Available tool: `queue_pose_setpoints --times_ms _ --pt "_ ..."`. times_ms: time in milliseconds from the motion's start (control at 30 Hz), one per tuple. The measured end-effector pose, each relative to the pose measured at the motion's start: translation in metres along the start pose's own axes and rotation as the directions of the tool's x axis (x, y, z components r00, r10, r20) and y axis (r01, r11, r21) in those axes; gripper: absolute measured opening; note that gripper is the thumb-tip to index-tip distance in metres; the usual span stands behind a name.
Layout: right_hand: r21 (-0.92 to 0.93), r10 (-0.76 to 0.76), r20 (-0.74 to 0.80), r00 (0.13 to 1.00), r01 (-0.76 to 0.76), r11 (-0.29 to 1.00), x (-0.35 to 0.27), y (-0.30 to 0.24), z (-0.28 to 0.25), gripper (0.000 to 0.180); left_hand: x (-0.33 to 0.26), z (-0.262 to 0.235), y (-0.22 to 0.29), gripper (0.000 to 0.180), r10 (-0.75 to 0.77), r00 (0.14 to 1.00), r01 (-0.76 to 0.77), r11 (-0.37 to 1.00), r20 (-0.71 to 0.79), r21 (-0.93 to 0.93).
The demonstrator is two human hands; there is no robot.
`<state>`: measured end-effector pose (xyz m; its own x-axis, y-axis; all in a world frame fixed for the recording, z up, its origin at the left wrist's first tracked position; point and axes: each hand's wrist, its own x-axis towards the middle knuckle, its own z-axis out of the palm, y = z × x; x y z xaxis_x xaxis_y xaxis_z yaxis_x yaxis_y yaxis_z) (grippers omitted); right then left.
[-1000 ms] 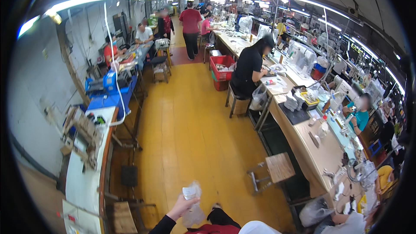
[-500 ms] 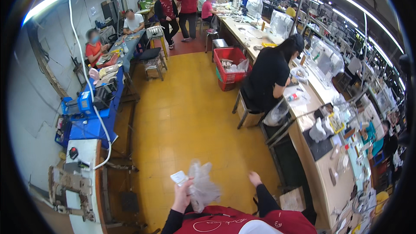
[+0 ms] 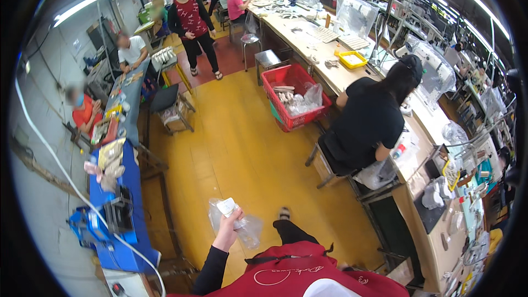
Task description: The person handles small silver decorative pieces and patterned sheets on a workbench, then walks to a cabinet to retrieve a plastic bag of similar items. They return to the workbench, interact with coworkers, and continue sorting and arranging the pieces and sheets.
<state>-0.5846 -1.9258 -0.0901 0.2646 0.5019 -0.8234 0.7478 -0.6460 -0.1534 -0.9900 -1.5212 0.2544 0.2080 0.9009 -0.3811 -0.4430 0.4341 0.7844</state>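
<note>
My left hand [image 3: 227, 229] is held out in front of my red apron [image 3: 297, 258], its fingers closed on a clear plastic bag [image 3: 250, 232]. A small white card-like piece [image 3: 225, 205] is pinched at the top of the same grip, against the bag. The bag hangs crumpled on both sides of the hand; whether anything is inside it I cannot tell. My right hand is out of sight. One of my feet [image 3: 284, 213] shows on the yellow floor ahead.
A red basket [image 3: 291, 122] with pale pieces and plastic stands ahead. Right of it, a person in black [image 3: 366, 118] sits at the long workbench [image 3: 308, 55]. A person in a red patterned top [image 3: 190, 22] faces me in the aisle. A blue table [image 3: 129, 247] lines the left.
I have moved forward along the aisle; the basket and seated person are closer. My left hand still carries the bag. My right hand has dropped out of view.
</note>
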Motion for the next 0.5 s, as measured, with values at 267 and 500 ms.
queue_pose_setpoints --times_ms 267,500 --pt "-0.021 0.146 -0.006 0.989 -0.146 0.989 0.124 -0.116 -0.159 0.032 0.208 0.028 0.083 0.017 0.036 0.997 -0.049 0.976 -0.065 -0.210" --pt "0.427 -0.288 -0.368 0.884 0.436 0.792 0.394 -0.455 -0.506 0.035 0.378 0.038 0.148 0.030 0.082 0.996 -0.087 0.987 -0.043 -0.135"
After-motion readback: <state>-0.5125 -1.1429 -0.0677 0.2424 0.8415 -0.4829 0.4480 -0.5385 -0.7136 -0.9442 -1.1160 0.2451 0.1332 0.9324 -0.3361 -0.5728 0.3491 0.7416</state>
